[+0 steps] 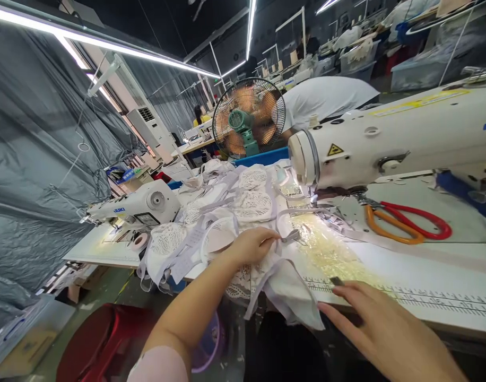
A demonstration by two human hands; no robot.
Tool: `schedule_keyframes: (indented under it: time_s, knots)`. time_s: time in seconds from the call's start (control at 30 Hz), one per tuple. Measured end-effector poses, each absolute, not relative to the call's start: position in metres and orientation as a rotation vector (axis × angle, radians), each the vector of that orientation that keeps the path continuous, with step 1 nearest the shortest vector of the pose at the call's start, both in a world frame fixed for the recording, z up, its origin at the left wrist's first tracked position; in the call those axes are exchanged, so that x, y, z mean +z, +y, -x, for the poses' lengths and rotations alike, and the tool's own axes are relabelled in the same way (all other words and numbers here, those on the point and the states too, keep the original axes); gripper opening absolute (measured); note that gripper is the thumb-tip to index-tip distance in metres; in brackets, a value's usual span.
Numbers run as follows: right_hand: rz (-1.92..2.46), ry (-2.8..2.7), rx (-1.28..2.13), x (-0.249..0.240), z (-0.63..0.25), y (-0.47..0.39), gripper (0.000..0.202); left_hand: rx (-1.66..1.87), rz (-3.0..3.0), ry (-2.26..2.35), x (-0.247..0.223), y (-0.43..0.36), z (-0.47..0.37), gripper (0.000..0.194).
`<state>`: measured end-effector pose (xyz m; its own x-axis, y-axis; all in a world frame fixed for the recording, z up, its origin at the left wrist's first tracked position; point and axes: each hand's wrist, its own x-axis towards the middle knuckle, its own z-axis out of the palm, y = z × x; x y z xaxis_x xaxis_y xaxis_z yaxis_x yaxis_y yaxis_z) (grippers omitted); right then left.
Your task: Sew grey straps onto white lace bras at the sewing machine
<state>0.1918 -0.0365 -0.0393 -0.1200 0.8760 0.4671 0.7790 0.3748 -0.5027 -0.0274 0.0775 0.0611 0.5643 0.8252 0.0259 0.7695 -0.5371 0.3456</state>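
Observation:
My left hand (255, 245) is closed in a pinch on a narrow light strap (291, 236), near the sewing machine's needle area. Below it, a white bra (293, 289) with a lace part hangs over the table's front edge. My right hand (374, 321) is at the lower right with thumb and fingers apart. Its thumb tip is close to the bra's pointed end; whether they touch I cannot tell. A small dark grey piece (336, 281) shows at the index fingertip, its kind unclear. The sewing machine (346, 148) stands above, with its lamp lit.
White lace bras (253, 204) lie piled left of the needle. Scissors (406, 222) with orange and red handles rest on the right. A ruler strip (434, 300) runs along the front edge. A fan (249, 119), second sewing machine (143, 204) and red stool (95, 339) surround the table.

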Motion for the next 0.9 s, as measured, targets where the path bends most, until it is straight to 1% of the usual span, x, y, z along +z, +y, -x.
schedule_keyframes:
  time_s: [0.07, 0.17, 0.23, 0.3, 0.4, 0.5, 0.6, 0.7, 0.77, 0.8, 0.83, 0.87, 0.9]
  knots:
    - [1.388, -2.063, 0.123, -0.031, -0.172, -0.019, 0.030, 0.211, -2.541, 1.242, 0.063, 0.077, 0.030, 0.034]
    - [1.388, -2.146, 0.153, -0.027, -0.158, -0.007, 0.023, -0.097, -2.631, 1.110, 0.064, 0.079, 0.035, 0.035]
    - [1.360, -2.161, 0.256, -0.027, -0.162, -0.008, 0.024, -0.250, -2.634, 1.202, 0.062, 0.083, 0.041, 0.033]
    - [1.313, -2.159, 0.333, -0.027, -0.169, -0.013, 0.025, -0.247, -2.586, 1.426, 0.059, 0.089, 0.048, 0.034]
    - [1.284, -2.112, 0.309, -0.027, -0.180, -0.022, 0.029, -0.131, -2.491, 1.715, 0.053, 0.098, 0.057, 0.032]
    - [1.318, -2.080, 0.262, -0.032, -0.187, -0.027, 0.029, -0.004, -2.447, 1.779, 0.054, 0.103, 0.059, 0.029]
    - [1.356, -2.089, 0.259, -0.043, -0.195, -0.023, 0.029, 0.112, -2.466, 1.650, 0.064, 0.096, 0.059, 0.029]
    - [1.358, -2.097, 0.239, -0.052, -0.200, -0.018, 0.030, 0.301, -2.503, 1.546, 0.077, 0.061, 0.062, 0.030]
    - [1.354, -2.092, 0.227, -0.052, -0.200, -0.017, 0.031, 0.660, -2.576, 1.337, 0.078, 0.025, 0.068, 0.033]
    - [1.360, -2.087, 0.226, -0.051, -0.199, -0.018, 0.031, 0.756, -2.616, 1.253, 0.074, 0.005, 0.072, 0.033]
    - [1.365, -2.082, 0.227, -0.049, -0.198, -0.018, 0.031, 0.815, -2.663, 1.186, 0.068, -0.015, 0.076, 0.035]
    - [1.372, -2.074, 0.226, -0.048, -0.196, -0.018, 0.031, 0.863, -2.704, 1.164, 0.060, -0.032, 0.081, 0.046]
    - [1.384, -2.065, 0.225, -0.047, -0.196, -0.018, 0.031, 0.833, -2.727, 1.188, 0.049, -0.046, 0.086, 0.061]
